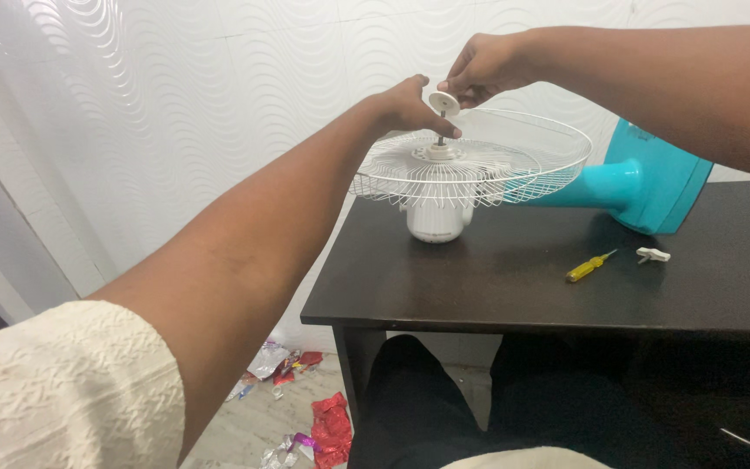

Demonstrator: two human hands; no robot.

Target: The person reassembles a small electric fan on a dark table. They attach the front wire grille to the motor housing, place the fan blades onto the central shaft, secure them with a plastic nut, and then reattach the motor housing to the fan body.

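Observation:
A white fan motor (435, 221) stands on a dark table (496, 287) with its white wire rear guard (479, 165) facing up and a metal shaft (441, 135) sticking out of the middle. My left hand (410, 106) rests on the guard's far rim beside the shaft. My right hand (483, 65) pinches a small round white nut (444, 102) at the top of the shaft. The fan's turquoise stand and base (644, 182) lie on their side behind the guard.
A yellow-handled screwdriver (590, 267) and a small white plastic part (653, 254) lie on the table to the right. A white wavy-patterned wall stands behind. Red and silver wrappers (305, 408) litter the floor at the table's left leg.

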